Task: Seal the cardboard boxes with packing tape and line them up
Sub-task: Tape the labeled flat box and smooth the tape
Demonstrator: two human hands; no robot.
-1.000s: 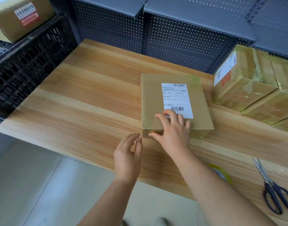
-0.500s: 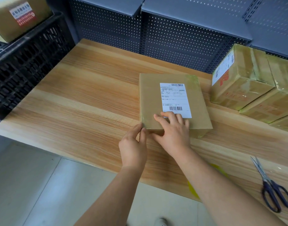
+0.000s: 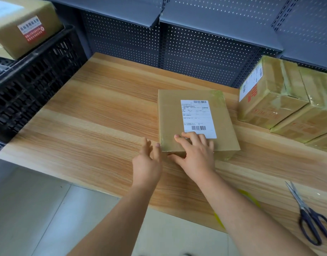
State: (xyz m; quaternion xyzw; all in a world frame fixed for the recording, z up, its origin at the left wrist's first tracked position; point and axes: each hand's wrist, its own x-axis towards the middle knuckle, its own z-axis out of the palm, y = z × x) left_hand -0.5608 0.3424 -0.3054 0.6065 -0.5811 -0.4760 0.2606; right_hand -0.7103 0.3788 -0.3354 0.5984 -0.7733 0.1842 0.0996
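A flat cardboard box (image 3: 172, 115) with a white shipping label (image 3: 197, 115) lies on the wooden table (image 3: 96, 122). My right hand (image 3: 194, 154) presses flat on the box's near edge, fingers on top and thumb against the front side. My left hand (image 3: 148, 159) is open with straight fingers, its fingertips touching the box's near left corner. A yellow tape roll (image 3: 250, 198) lies near the table's front edge, mostly hidden behind my right forearm.
Taped boxes (image 3: 275, 100) stand in a row at the right. Blue-handled scissors (image 3: 310, 217) lie at the front right. A black crate (image 3: 29, 80) with a box (image 3: 24, 24) on top stands at the left. A perforated shelf back (image 3: 196, 47) closes the far side.
My left hand moved up from the table edge to the box's near left corner and its fingers opened. My right hand stayed pressed on the box.
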